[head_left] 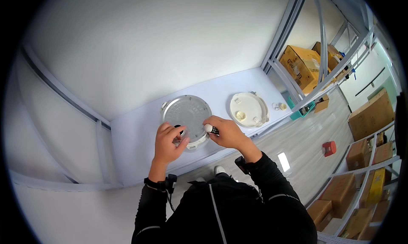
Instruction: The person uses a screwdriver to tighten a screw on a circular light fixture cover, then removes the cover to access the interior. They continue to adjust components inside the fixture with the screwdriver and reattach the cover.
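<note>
My left hand [167, 145] is closed, thumb and fingers pinching a small round black-and-clear piece [182, 131], partly hidden by the fingers. In my right hand [229, 134] is a small white-ended object with a dark dotted side [210, 129], perhaps a little bottle; its kind is not plain. Both hands are over the near edge of a round grey disc with a pale rim [187, 110], which lies flat on the white table [140, 120]. Right of it sits a shallow round white tray [250, 101], with a small cream-coloured cup [240, 115] and some small clear bits inside.
Two small round pieces, one clear [275, 106] and one cream [283, 106], lie near the table's right end. Beyond are a teal basket [299, 113], a cardboard box [301, 67] and a red container [329, 148]. Metal frame posts [284, 29] flank the table.
</note>
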`<state>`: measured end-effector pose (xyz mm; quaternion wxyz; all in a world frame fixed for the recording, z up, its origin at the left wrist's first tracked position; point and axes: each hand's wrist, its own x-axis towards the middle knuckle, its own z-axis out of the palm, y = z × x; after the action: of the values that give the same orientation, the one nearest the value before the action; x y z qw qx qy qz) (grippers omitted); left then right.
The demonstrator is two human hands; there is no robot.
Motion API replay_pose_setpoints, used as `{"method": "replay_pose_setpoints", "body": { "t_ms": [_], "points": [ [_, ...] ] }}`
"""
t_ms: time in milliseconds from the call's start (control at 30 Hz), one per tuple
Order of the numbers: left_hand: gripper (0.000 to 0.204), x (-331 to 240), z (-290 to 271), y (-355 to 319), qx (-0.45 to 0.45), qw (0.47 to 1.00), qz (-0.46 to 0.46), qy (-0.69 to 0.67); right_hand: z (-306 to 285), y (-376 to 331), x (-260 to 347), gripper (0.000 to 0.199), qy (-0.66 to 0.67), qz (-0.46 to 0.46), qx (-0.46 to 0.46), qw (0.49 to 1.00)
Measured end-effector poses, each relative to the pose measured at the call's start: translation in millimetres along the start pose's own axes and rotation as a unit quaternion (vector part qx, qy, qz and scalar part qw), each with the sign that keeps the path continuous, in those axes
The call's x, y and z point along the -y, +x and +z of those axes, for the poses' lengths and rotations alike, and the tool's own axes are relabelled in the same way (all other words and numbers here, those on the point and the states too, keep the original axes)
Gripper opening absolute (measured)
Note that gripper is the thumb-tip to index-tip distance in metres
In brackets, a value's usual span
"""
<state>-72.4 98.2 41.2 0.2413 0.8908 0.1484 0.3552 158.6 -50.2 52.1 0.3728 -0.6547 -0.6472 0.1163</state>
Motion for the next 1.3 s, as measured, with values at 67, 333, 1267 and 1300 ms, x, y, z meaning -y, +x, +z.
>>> {"method": "replay_pose_setpoints", "body": {
  "t_ms": [67,333,1267,1300],
  "points": [
    [0.025,-9,5,4,-0.006,0.999,0.005,0.048,4,-1,0,0.042,-0.007,-0.002,-0.011,1.0],
    [0.01,-30,24,4,0.047,0.996,-0.021,0.079,9,-5,-2,0.035,0.002,0.026,-0.036,0.999],
    [0.01,-39,30,6,0.02,0.999,-0.025,0.0,-11,-27,18,0.037,0.061,0.06,-0.109,0.99],
    [0.012,-41,30,5,0.021,0.999,-0.025,0.001,-16,-26,18,0.036,0.068,0.072,-0.1,0.99]
  ]
}}
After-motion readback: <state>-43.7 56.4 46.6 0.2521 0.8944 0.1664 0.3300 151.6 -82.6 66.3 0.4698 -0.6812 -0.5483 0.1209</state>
